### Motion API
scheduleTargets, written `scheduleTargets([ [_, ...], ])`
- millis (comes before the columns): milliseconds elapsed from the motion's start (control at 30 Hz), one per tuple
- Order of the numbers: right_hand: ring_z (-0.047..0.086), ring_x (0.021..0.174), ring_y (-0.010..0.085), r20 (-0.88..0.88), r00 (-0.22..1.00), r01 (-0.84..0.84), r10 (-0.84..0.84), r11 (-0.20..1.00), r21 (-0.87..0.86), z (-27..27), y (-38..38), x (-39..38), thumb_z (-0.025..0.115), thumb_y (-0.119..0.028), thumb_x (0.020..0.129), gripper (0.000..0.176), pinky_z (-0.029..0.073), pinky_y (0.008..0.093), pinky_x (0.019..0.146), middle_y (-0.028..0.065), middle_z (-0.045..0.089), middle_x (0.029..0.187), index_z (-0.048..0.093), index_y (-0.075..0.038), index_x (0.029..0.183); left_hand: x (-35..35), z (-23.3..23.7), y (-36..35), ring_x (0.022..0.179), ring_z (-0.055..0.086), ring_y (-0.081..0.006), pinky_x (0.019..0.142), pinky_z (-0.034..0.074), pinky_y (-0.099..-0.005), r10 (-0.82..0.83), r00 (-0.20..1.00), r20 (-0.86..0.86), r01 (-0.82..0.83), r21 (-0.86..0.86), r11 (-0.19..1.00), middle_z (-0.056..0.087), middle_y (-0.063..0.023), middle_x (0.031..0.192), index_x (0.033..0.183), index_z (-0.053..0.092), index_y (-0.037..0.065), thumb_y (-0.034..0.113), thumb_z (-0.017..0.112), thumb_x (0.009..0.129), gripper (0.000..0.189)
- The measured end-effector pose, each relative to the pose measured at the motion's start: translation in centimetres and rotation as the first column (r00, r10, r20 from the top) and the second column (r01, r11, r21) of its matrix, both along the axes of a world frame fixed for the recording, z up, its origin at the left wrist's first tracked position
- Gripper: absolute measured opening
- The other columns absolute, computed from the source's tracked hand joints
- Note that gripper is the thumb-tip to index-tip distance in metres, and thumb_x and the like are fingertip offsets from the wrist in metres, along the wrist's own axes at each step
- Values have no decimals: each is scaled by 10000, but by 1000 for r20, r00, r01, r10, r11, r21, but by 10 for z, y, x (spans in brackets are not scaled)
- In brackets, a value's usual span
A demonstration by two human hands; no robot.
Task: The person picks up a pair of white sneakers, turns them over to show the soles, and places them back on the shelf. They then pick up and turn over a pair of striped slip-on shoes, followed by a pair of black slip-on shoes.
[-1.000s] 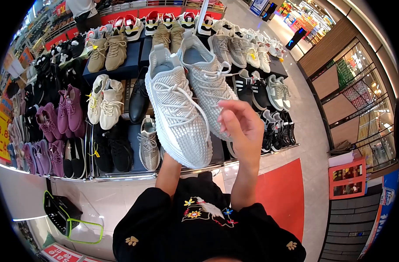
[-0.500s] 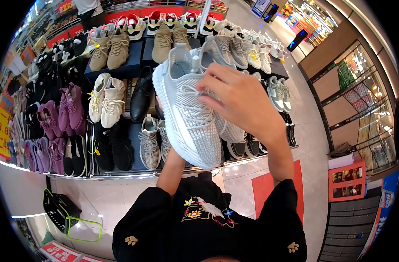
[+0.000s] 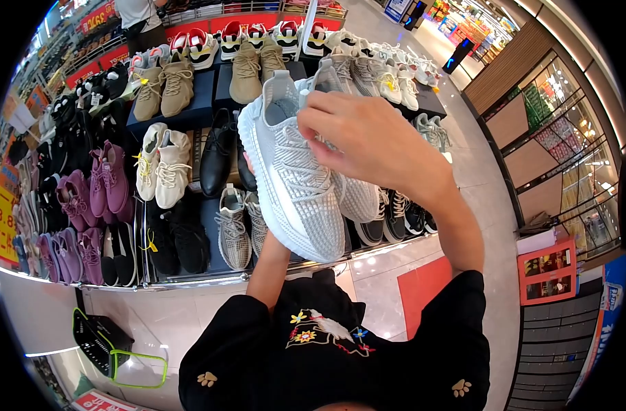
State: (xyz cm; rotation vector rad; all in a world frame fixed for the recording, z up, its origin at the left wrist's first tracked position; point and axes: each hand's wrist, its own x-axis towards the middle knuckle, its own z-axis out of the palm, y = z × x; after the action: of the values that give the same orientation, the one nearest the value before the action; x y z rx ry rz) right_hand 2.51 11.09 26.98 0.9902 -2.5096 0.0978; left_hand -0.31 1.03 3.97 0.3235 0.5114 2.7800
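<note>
A pair of light grey and white knit sneakers (image 3: 300, 205) is held up in front of my chest, toes pointing down toward me. My left hand (image 3: 248, 163) supports the pair from beneath; little more than a fingertip shows at the left side, and the forearm comes up below the shoes. My right hand (image 3: 357, 137) is over the shoe openings and upper laces, its fingers bent together near the collar. Whatever those fingertips pinch is too small to make out. Behind the pair, black leather shoes (image 3: 219, 154) and a grey patterned sneaker (image 3: 235, 236) stand on the display.
Rows of shoes fill the rack, whose metal front edge (image 3: 189, 281) runs below them. A black basket with green handles (image 3: 100, 342) stands on the floor at lower left. A red mat (image 3: 422, 291) lies at right. Another person (image 3: 140, 17) stands beyond the rack.
My right hand has shifted slightly left and up toward the collar, its wrist and forearm swinging right. The sneakers stay held in nearly the same place, and the view has turned slightly.
</note>
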Motion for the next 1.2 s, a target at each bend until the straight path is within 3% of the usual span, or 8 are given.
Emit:
scheduleTargets([
  [233, 626, 730, 266, -19, 1000, -22, 23, 999, 30, 2, -2, -4, 593, -82, 776, 88, 500, 376, 621, 87, 570, 768, 536, -33, 822, 0, 1, 1, 1028, 585, -208, 835, 521, -314, -12, 1000, -5, 12, 0, 1000, 562, -125, 1210, 1344, 432, 25, 270, 438, 1004, 419],
  [433, 636, 768, 278, 53, 998, -35, 33, 998, 49, 1, -3, -5, 577, -37, 757, 153, 506, 378, 639, 89, 604, 834, 550, -41, 908, -1, 3, 2, 1033, 583, -205, 839, 519, -310, -15, 1000, -6, 15, 4, 1000, 561, -123, 1213, 1346, 431, 25, 264, 441, 1003, 419],
  [633, 599, 950, 283, 101, 989, -99, 108, 991, -91, -1, -7, -8, 575, 24, 729, 312, 501, 366, 757, 98, 593, 981, 517, -53, 1026, 1, 3, 3, 1037, 581, -203, 843, 516, -306, -22, 1000, -8, 22, 5, 1000, 559, -120, 1217, 1349, 429, 25, 259, 443, 1003, 418],
  [700, 582, 995, 272, -32, 992, -122, 120, 992, -45, 1, -9, -9, 576, 25, 733, 302, 495, 362, 787, 94, 582, 1018, 541, -54, 1022, 3, 4, 3, 1038, 580, -202, 844, 515, -305, -28, 1000, -7, 28, 5, 1000, 559, -120, 1218, 1350, 428, 25, 258, 444, 1002, 418],
  [833, 590, 969, 272, -42, 991, -132, 127, 984, -124, 3, -6, -7, 598, -8, 758, 239, 499, 360, 781, 88, 581, 998, 578, -56, 991, 4, 3, 6, 1041, 579, -200, 847, 513, -302, -34, 999, -5, 34, 2, 999, 558, -118, 1220, 1351, 427, 25, 254, 446, 1002, 418],
  [900, 597, 941, 268, 82, 994, -65, 71, 995, -72, 9, 2, -2, 616, -49, 781, 153, 500, 360, 768, 89, 579, 985, 599, -52, 933, 5, 2, 5, 1043, 578, -199, 849, 512, -301, -36, 999, 1, 36, 4, 999, 558, -117, 1222, 1352, 427, 25, 252, 447, 1002, 418],
  [1133, 593, 841, 249, 55, 998, -40, 43, 998, -57, 0, 8, -8, 648, -108, 815, 141, 488, 342, 716, 74, 554, 890, 590, -61, 934, 7, 0, 7, 1048, 575, -195, 853, 509, -296, -54, 999, -1, 54, -3, 999, 557, -114, 1226, 1355, 425, 25, 246, 449, 1001, 417],
  [1200, 599, 792, 247, 116, 992, -21, 41, 986, -164, 8, 5, -6, 638, -109, 829, 104, 490, 334, 697, 75, 568, 850, 588, -57, 904, 7, 0, 9, 1049, 575, -194, 855, 508, -295, -63, 998, 1, 63, -4, 998, 556, -113, 1227, 1355, 424, 25, 245, 450, 1001, 417],
])
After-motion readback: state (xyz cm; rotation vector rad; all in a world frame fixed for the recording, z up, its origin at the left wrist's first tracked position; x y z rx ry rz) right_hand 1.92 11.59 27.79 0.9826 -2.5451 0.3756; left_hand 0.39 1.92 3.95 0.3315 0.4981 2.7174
